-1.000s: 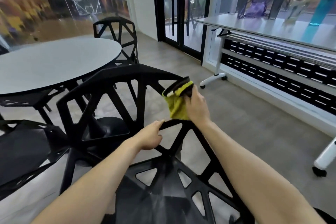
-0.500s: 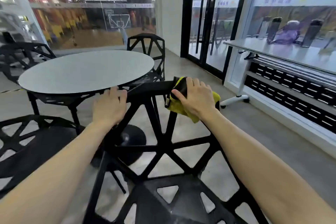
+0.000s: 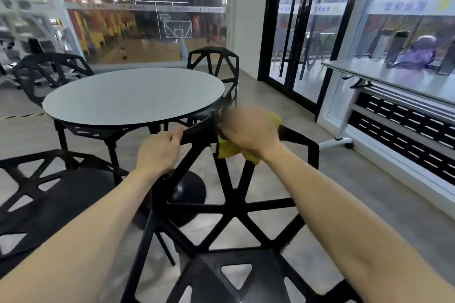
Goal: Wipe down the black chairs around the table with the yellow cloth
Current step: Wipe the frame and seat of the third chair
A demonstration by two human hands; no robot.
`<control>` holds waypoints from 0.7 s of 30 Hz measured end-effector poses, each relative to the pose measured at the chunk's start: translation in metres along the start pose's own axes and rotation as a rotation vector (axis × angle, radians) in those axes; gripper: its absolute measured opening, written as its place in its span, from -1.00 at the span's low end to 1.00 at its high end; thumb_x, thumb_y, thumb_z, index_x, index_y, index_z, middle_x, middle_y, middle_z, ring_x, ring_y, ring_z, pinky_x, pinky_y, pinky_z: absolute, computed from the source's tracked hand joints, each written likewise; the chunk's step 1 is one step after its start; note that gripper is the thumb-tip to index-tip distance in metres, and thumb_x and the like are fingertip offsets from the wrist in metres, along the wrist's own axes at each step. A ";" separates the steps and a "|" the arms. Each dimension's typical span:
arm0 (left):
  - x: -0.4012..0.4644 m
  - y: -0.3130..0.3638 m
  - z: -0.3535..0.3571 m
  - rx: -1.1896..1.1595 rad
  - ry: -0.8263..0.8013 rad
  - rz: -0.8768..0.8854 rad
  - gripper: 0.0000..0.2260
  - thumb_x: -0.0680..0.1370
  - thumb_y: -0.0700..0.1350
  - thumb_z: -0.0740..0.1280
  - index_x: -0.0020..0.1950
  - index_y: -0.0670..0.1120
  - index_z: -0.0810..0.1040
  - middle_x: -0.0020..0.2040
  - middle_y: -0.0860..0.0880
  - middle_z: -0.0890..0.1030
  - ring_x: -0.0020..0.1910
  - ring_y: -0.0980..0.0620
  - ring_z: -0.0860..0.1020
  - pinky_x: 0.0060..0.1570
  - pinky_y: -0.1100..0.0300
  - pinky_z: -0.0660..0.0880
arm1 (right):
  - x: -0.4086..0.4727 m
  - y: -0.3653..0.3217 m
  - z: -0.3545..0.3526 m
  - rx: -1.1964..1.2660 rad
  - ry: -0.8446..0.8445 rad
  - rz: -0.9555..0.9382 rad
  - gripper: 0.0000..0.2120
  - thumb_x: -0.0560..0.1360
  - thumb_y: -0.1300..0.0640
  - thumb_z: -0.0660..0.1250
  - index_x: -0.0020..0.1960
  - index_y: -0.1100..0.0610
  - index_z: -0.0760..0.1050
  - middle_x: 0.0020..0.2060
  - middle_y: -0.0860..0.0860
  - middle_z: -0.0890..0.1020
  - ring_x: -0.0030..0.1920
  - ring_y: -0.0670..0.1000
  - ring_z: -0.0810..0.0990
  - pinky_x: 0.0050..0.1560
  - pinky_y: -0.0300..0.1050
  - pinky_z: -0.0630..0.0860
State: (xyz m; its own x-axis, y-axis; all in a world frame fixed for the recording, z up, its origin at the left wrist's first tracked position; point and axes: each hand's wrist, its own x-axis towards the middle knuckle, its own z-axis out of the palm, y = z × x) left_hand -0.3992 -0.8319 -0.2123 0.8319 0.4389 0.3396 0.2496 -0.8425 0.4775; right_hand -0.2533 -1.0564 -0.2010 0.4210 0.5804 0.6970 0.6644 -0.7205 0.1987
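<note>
A black lattice chair stands right in front of me, its backrest facing the round grey table. My left hand grips the top rail of the backrest on its left part. My right hand, blurred by motion, holds the yellow cloth against the top rail further right; the cloth hangs below the hand. More black chairs stand around the table: one at my left, one at the far side, one at the far left.
A long white folding table on castors stands along the right window, above black slatted panels. Black-framed glass doors are behind the far chair. Grey floor lies between my chair and the right wall.
My view rose and the chair's backrest now sits lower. My left hand went from a lower strut to the top rail. My right hand slid the cloth along the rail.
</note>
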 end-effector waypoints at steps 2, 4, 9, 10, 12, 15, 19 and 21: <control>0.000 0.000 0.001 0.003 0.015 0.001 -0.47 0.79 0.15 0.02 -0.35 -0.01 0.30 -0.33 -0.08 0.46 -0.12 -0.32 0.57 -0.05 -0.18 0.53 | -0.021 0.041 -0.011 -0.047 -0.003 0.182 -0.47 0.69 -0.35 0.01 0.06 0.06 0.49 -0.18 0.08 0.65 -0.20 0.18 0.62 -0.25 -0.01 0.42; -0.001 -0.001 0.003 0.016 0.036 0.021 -0.53 0.78 0.13 0.01 -0.27 -0.03 0.32 -0.30 -0.11 0.48 -0.09 -0.34 0.57 0.00 -0.22 0.55 | -0.043 0.059 -0.022 -0.077 0.034 0.377 -0.45 0.70 -0.35 -0.03 -0.06 0.07 0.45 -0.26 0.06 0.62 -0.29 0.18 0.61 -0.32 -0.04 0.36; -0.001 0.003 0.004 -0.007 0.067 0.041 -0.53 0.78 0.03 0.06 -0.35 0.08 0.30 -0.25 -0.19 0.59 -0.10 -0.33 0.58 0.01 -0.20 0.55 | -0.006 -0.005 -0.007 -0.015 0.087 0.434 -0.50 0.72 -0.24 -0.01 -0.03 0.09 0.51 -0.19 0.12 0.65 -0.21 0.20 0.60 -0.16 0.06 0.47; -0.001 0.002 0.004 -0.011 0.065 0.038 -0.54 0.79 0.00 0.06 -0.33 0.05 0.35 -0.22 -0.23 0.61 -0.09 -0.34 0.58 0.00 -0.21 0.54 | 0.012 -0.035 0.001 0.042 0.104 0.357 -0.53 0.72 -0.21 0.04 -0.03 0.11 0.53 -0.20 0.13 0.65 -0.21 0.20 0.59 -0.12 0.09 0.46; 0.001 -0.001 0.003 -0.022 0.056 0.012 -0.52 0.80 -0.02 0.05 -0.29 -0.09 0.40 -0.19 -0.25 0.63 -0.08 -0.34 0.59 0.00 -0.23 0.53 | 0.036 -0.095 0.014 0.137 0.143 0.195 -0.62 0.70 -0.12 0.17 -0.08 0.13 0.55 -0.25 0.13 0.64 -0.24 0.22 0.57 -0.13 0.11 0.40; 0.001 -0.006 0.006 -0.018 0.079 0.010 -0.48 0.81 0.01 0.02 -0.33 -0.05 0.37 -0.23 -0.20 0.61 -0.08 -0.33 0.60 0.00 -0.23 0.51 | 0.043 -0.107 0.019 0.204 0.175 -0.001 -0.66 0.69 -0.08 0.21 -0.08 0.14 0.55 -0.27 0.13 0.63 -0.25 0.23 0.57 -0.15 0.12 0.37; 0.000 -0.001 0.008 -0.004 0.099 0.055 -0.46 0.81 0.06 0.01 -0.37 0.02 0.30 -0.30 -0.16 0.57 -0.09 -0.33 0.58 0.01 -0.20 0.50 | 0.008 -0.011 0.002 0.083 0.043 0.022 -0.54 0.70 -0.25 0.11 0.10 0.11 0.55 -0.13 0.12 0.65 -0.13 0.23 0.62 -0.11 0.11 0.48; 0.003 -0.005 0.010 0.014 0.104 0.058 -0.46 0.80 0.08 -0.01 -0.38 0.02 0.29 -0.33 -0.12 0.53 -0.12 -0.31 0.58 -0.02 -0.19 0.50 | -0.020 0.027 -0.013 0.008 -0.044 0.179 -0.48 0.70 -0.33 0.01 0.16 0.07 0.50 -0.08 0.10 0.65 -0.10 0.21 0.63 -0.12 0.07 0.49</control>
State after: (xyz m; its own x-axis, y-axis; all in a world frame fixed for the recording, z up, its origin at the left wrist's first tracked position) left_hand -0.3930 -0.8294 -0.2221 0.7894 0.4186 0.4489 0.2099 -0.8714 0.4434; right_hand -0.2520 -1.0929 -0.2006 0.5593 0.4596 0.6898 0.5811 -0.8109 0.0690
